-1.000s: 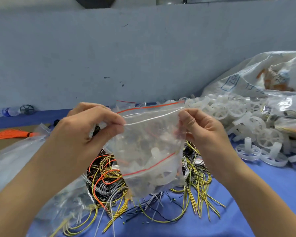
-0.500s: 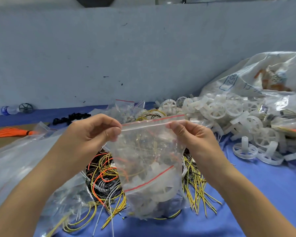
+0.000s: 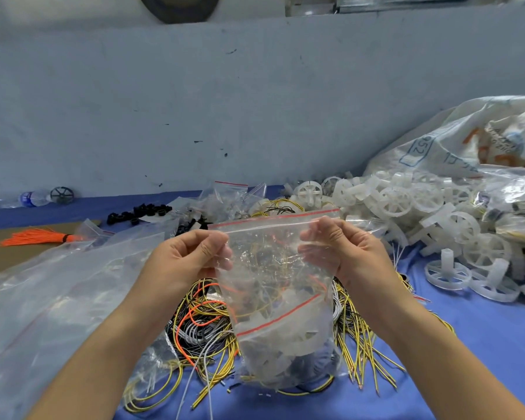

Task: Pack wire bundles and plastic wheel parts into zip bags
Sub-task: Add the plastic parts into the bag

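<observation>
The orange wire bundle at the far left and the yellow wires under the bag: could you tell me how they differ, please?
The orange bundle is tied with a dark band and lies straight on the brown surface; the yellow wires lie loose and tangled on the blue cloth. The orange bundle lies far from both hands; the yellow wires lie just below them. Neither is bagged.

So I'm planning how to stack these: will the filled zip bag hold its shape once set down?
Probably not. The zip bag, pinched near its top by the left hand and right hand, looks thin and crinkled, so likely floppy. Its contents bulge low, so it may slump; the glossy film looks slippery.
</observation>
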Demonstrator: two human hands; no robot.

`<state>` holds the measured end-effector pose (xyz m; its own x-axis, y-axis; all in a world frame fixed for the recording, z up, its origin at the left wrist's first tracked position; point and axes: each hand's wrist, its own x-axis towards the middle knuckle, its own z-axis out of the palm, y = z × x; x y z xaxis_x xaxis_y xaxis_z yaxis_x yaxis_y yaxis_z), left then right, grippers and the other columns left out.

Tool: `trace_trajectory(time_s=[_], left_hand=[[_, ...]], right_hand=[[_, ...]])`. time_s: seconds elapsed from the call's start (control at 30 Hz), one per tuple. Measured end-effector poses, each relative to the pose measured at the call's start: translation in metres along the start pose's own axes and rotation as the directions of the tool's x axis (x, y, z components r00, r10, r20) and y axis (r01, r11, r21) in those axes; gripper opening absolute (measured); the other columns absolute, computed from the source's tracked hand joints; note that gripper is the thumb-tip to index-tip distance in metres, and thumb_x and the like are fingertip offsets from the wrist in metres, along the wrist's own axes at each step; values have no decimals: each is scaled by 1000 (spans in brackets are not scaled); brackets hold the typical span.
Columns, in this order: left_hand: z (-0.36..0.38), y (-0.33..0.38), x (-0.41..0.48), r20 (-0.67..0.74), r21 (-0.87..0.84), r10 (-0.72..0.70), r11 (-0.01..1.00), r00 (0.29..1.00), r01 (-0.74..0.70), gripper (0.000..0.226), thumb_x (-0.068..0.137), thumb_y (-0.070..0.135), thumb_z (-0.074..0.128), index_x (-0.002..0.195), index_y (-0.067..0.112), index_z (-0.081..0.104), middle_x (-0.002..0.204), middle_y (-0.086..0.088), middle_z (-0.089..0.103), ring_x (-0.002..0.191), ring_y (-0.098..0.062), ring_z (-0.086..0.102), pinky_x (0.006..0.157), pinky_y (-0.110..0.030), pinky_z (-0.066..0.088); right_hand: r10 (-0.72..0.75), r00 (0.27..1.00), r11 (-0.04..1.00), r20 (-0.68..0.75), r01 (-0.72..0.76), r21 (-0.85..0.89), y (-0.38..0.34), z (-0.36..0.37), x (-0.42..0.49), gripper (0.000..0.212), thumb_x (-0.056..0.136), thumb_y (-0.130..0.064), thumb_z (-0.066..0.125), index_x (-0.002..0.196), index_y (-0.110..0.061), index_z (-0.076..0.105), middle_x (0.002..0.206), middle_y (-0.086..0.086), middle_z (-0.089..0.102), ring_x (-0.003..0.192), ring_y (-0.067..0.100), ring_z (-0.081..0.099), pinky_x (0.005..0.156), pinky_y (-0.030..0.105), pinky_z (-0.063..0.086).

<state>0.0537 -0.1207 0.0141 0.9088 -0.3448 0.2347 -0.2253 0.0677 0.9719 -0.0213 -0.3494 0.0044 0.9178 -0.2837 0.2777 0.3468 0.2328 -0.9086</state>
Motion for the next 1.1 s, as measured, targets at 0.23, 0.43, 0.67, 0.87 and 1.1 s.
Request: trace_trajectory(time_s=[0.23,0.43,0.67,0.87,1.1], left_hand=[[14,5,-6,-59,61,104,993,993,-101,19,85,32,66,88,15,74,82,-7,74,72,-14,69,66,-19,55],[23,12,-11,10,174,246,954,969,-244,14,87,34,65,90,23,73,81,-3,74,72,-10,67,67,-16,52],[23,12,-15,70,255,280,923,957,-289,11,89,35,64,92,28,72,83,1,73,75,-9,67,69,-20,53],[26,14,-17,51,308,311,899,949,-311,10,90,37,64,93,32,72,83,2,72,74,-14,66,71,-29,54],[18,15,-16,41,336,298,895,954,-294,11,89,34,64,93,26,71,84,5,74,77,-9,69,72,-23,56]], right_hand=[[-400,916,741,14,332,-583,-26,6,9,25,94,-45,59,114,-30,63,101,-10,69,96,7,66,81,31,52],[-210,858,134,470,501,-855,-49,37,7,39,92,-56,48,117,-31,65,110,-12,67,105,14,61,96,40,43],[-237,838,179,492,535,-826,-39,39,7,19,94,-42,59,100,-28,72,96,-10,69,92,17,63,85,41,46],[-264,822,169,504,554,-815,-34,42,6,21,95,-44,57,102,-30,72,96,-11,69,92,16,64,86,42,46],[-300,832,176,467,529,-830,-34,36,8,17,94,-38,62,99,-29,74,95,-12,70,88,17,63,84,44,48]])
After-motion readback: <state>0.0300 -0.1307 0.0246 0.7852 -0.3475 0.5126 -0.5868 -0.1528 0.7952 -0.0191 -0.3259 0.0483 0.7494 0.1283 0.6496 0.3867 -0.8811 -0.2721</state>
